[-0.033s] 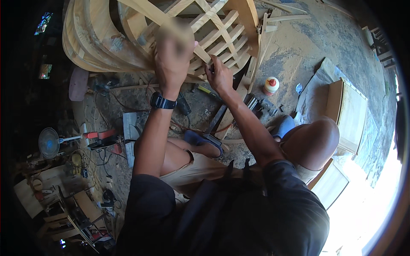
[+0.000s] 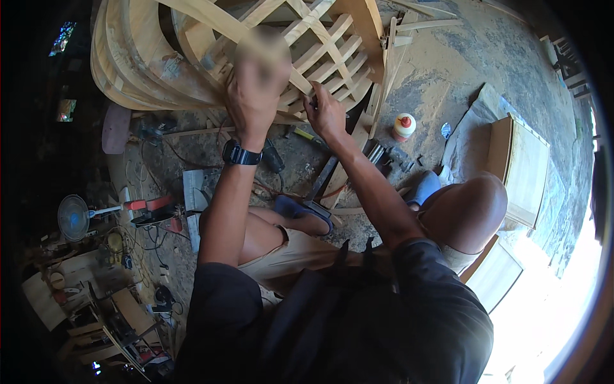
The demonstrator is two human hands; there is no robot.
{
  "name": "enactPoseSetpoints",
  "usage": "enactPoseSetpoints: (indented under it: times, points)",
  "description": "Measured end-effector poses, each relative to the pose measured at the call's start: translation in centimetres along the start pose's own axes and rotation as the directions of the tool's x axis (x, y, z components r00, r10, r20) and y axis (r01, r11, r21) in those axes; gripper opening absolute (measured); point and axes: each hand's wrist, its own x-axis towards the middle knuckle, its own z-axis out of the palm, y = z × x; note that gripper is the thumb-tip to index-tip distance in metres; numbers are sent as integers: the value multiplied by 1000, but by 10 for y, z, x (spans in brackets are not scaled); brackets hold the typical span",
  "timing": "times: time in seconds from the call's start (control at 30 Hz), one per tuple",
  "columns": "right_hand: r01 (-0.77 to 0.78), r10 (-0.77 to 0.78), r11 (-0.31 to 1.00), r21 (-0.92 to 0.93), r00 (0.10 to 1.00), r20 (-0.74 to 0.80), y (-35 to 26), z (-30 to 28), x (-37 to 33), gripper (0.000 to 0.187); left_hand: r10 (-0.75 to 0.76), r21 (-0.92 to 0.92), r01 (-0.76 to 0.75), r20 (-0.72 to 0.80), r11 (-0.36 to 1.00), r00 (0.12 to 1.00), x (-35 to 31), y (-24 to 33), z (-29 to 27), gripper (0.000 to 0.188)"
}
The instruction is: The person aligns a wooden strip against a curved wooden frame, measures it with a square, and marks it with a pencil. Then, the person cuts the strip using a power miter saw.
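A pale wooden strip (image 2: 214,19) slants across a curved wooden frame (image 2: 147,48) of ribs and crossed slats. My left hand (image 2: 252,105), with a dark watch on its wrist, is closed around the strip near its middle; a blur covers most of its fingers. Lower down to the right, my right hand (image 2: 328,117) pinches the strip's near end between thumb and fingers. Behind both hands lies the lattice (image 2: 329,54) of the frame, partly covered by them.
On the floor stand a white glue bottle (image 2: 403,126) with a red cap and a dark power tool (image 2: 274,157). A yellow-handled hammer (image 2: 304,134) lies below my hands. A fan (image 2: 73,217) and tangled cords are at left, a wooden drawer-like box (image 2: 519,171) at right.
The whole view has shifted slightly, so the frame and floor things sit a little further left. Both hands keep nearly the same place on the strip.
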Motion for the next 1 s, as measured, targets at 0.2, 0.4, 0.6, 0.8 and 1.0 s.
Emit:
enactPoseSetpoints:
  times: [0.2,0.4,0.6,0.8,1.0]
  points:
    - [1,-3,999,54,1000,28,-1,-5,1,45,-146,-147,158,91,976,985,-18,3,13,39]
    - [-30,29,1000,6,998,64,-2,-14,1,52,-164,-11,175,287,985,944,-25,3,36,40]
    - [-115,93,983,143,984,154,-13,-27,4,55,-94,-250,172,297,953,950,-26,-19,49,47]
    - [-327,355,901,284,933,-52,-34,-74,-11,53,-21,-178,77,296,981,955,-23,-22,57,41]
    - [-59,264,776,628,934,-240,-168,-164,-9,34,-107,-163,174,357,971,928,-24,-48,51,48]
